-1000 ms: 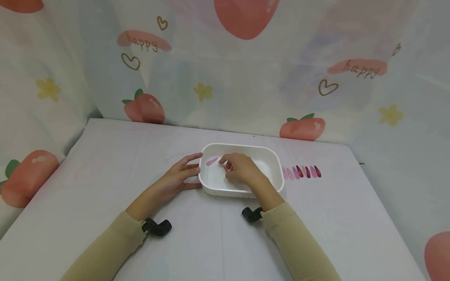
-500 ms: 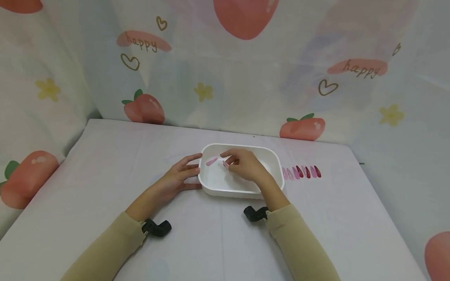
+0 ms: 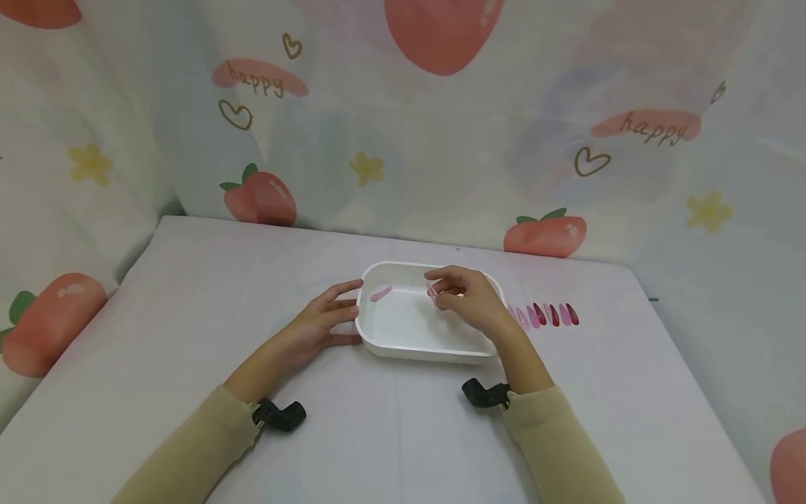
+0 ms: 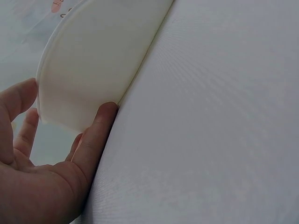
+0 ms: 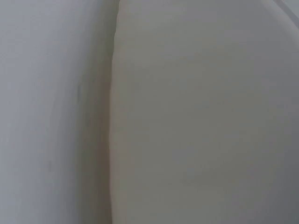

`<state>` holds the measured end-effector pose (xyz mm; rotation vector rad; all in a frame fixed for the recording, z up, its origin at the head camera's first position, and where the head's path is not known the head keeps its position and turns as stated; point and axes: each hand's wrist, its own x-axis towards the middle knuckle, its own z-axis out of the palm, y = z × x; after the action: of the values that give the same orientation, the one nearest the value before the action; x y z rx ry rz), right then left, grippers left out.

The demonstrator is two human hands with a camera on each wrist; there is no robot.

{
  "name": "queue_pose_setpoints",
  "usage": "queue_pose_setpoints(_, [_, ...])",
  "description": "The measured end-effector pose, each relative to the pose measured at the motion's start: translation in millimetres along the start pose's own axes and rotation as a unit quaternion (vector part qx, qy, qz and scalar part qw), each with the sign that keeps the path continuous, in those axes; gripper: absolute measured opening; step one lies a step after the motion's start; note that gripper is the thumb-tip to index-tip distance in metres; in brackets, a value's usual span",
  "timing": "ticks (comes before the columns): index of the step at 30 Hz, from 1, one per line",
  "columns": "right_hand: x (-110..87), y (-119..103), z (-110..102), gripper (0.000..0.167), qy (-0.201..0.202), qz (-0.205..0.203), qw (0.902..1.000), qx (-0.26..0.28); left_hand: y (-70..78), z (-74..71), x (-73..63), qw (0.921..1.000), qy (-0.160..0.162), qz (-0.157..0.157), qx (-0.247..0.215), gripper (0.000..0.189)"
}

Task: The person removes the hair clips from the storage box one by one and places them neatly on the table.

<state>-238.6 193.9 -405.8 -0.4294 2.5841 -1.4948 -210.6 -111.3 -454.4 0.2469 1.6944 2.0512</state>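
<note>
A white rounded tray (image 3: 428, 350) stands on the white-covered table. My left hand (image 3: 313, 325) rests its extended fingers against the tray's left end. In the left wrist view, fingertips (image 4: 108, 108) touch the pale outer wall of the tray (image 4: 103, 60). Over the tray's right half, my right hand (image 3: 472, 299) pinches a small pink snap hair clip (image 3: 432, 291) between thumb and fingers. Another pink hair clip (image 3: 380, 294) lies inside the tray near its left end. The right wrist view holds only the tray's side wall (image 5: 196, 112), close up; the hand is out of sight there.
Just right of the tray, several pink and dark red hair clips (image 3: 554, 315) lie side by side in a row on the tablecloth (image 3: 352, 434). A fabric backdrop (image 3: 428, 175) printed with fruit and flowers rises behind the table.
My right hand has lifted the pink clip from around the tray's middle and moved right with it. The left hand stays at the tray's end, and the other clip lies where it was.
</note>
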Motion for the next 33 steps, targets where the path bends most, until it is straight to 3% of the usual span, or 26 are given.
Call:
queue_pose_setpoints(12, [-8.9,0.0,-27.3,0.036,0.031,-0.017,0.9973,0.064,-0.1,-1.7,-3.5,1.0000,0.009,0.000,-0.003,0.055])
queue_pose_setpoints(33, [-32.5,11.0,-83.3,0.036,0.131,-0.002,0.9866,0.097,0.7,3.7,-1.2,1.0000,0.004,0.005,0.003,0.055])
